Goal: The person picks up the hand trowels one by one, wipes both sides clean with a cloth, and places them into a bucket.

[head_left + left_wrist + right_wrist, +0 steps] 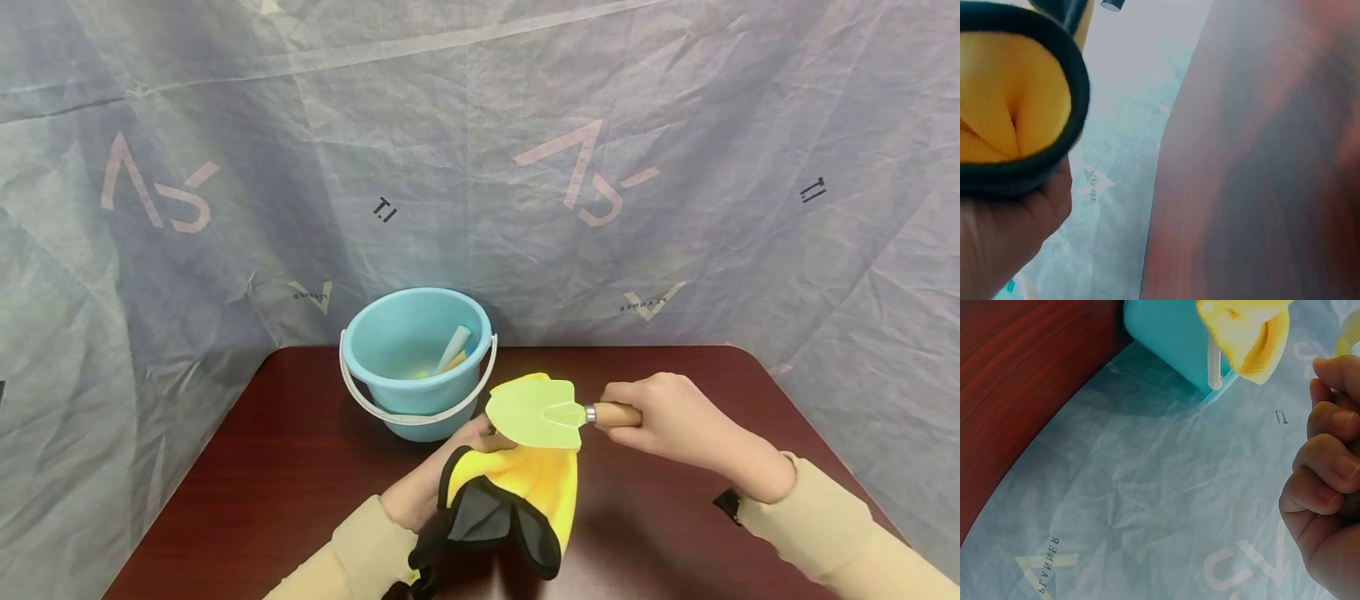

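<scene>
My right hand [667, 417] grips the wooden handle of a small trowel [532, 412], whose flat, light green blade points left. In the right wrist view its fingers are curled; little of the trowel shows there. My left hand [420, 483] holds a thick cloth [543, 483], yellow on one side and grey on the other, with black edging. The cloth is bunched, and its edge droops towards me. From the head the blade overlaps the cloth's upper part; whether they touch I cannot tell. The left wrist view shows the cloth folded into a loop above the palm.
Behind my left hand stands a light blue bucket [420, 396] with its white handle [442, 417] hanging in front. Inside lie a pale blue stick-like thing [453, 346] and something orange-yellow [455, 360]. A grey printed sheet [465, 167] hangs behind the dark red table [277, 467].
</scene>
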Available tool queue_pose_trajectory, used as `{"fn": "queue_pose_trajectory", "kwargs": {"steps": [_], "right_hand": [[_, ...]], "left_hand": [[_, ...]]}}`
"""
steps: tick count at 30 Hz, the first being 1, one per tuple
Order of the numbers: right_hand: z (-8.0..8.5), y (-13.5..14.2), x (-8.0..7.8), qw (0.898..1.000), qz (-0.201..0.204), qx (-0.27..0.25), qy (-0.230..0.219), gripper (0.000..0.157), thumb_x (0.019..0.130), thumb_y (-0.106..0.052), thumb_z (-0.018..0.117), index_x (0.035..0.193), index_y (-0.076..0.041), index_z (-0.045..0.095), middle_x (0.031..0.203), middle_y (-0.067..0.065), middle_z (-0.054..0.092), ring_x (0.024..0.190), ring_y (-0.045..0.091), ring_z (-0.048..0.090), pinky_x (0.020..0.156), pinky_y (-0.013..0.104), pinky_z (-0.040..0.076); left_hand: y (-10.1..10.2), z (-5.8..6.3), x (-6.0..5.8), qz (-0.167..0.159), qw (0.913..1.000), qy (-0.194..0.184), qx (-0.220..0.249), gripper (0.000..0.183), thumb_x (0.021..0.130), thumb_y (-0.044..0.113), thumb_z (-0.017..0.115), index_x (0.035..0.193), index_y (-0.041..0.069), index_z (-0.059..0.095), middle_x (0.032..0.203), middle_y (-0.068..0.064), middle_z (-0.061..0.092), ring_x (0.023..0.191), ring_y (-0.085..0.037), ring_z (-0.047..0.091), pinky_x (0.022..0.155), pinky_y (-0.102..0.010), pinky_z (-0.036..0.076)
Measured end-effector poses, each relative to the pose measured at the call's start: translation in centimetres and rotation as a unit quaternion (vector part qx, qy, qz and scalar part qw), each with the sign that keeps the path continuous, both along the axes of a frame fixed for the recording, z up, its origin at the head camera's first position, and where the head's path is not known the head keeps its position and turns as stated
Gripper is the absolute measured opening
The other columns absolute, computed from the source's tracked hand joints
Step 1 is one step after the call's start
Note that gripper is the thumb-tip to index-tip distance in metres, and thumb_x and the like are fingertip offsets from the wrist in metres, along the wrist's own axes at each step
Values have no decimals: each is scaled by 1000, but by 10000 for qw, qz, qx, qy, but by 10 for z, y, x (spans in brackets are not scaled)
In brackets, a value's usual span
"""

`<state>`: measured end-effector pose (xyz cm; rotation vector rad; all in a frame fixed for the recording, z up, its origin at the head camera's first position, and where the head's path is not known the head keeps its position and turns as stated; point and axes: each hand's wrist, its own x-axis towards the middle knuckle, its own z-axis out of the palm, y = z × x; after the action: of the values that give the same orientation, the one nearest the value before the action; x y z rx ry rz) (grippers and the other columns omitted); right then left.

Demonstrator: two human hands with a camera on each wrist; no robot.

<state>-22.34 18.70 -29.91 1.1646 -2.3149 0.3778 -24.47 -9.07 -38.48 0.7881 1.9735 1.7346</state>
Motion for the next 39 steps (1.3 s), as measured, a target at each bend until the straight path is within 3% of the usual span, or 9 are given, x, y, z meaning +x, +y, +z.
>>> {"fn": "queue_pose_trajectory", "kwargs": {"steps": [2,6,9,13,16,19,22,25,39], "right_hand": [[0,-1,-1,10000,11,2,-30,35,66,-11,69,64,-26,37,63,-19,12,55,-5,15,48,11,19],[-1,-1,-2,9999,-56,89,-16,33,65,-10,68,65,-27,39,63,-20,13,54,-5,17,48,12,21],[-3,0,-2,9997,-141,178,-6,33,64,-11,69,65,-27,41,63,-21,14,53,-5,18,47,13,22],[-4,1,-2,9994,-238,257,-21,33,64,-11,70,65,-26,41,62,-20,14,53,-4,19,47,14,22],[-5,1,-2,9991,-305,282,-33,34,64,-11,71,65,-26,41,61,-19,14,53,-4,19,47,15,23],[-6,1,-2,9988,-385,298,-6,35,63,-11,72,64,-26,40,61,-19,14,53,-3,19,46,16,22],[-8,0,-2,9986,-439,296,44,36,63,-11,71,63,-26,38,60,-19,14,52,-3,19,46,16,21],[-10,-1,-2,9985,-458,279,120,36,65,-11,69,61,-25,35,61,-19,12,53,-3,17,45,16,19],[-18,-3,-2,9963,-452,441,589,34,64,-13,69,62,-25,37,54,-19,18,49,-2,17,43,15,15]], "left_hand": [[3,3,0,-452,9988,112,153,52,91,2,46,135,-21,28,133,-40,38,121,-27,49,98,-23,39],[4,1,-4,-1128,9870,-907,694,52,92,3,48,137,-17,31,136,-33,42,121,-22,50,100,-28,40],[7,-27,-38,-1944,9796,-226,451,54,94,14,54,140,-5,36,137,-18,49,122,-18,51,101,-28,40],[11,-25,-40,-2735,9562,-161,1031,60,94,15,55,146,1,28,145,-18,39,131,-20,42,109,-32,32],[11,11,0,-2177,9633,-865,1310,63,93,8,52,146,-8,21,146,-29,30,131,-18,41,109,-30,29],[11,25,15,-1519,9814,-696,949,54,93,1,47,139,-17,25,140,-35,33,121,-11,49,103,-23,36],[9,30,23,-1215,9837,-1026,844,49,94,-1,42,138,-19,27,139,-33,37,113,-7,53,98,-21,40],[8,32,28,-1229,9779,-1304,1080,51,93,-3,40,139,-18,24,139,-32,38,110,-6,54,96,-22,42],[0,25,11,-2092,9742,-401,746,59,95,12,48,132,-26,23,133,-36,41,109,0,52,99,-20,39]]}}
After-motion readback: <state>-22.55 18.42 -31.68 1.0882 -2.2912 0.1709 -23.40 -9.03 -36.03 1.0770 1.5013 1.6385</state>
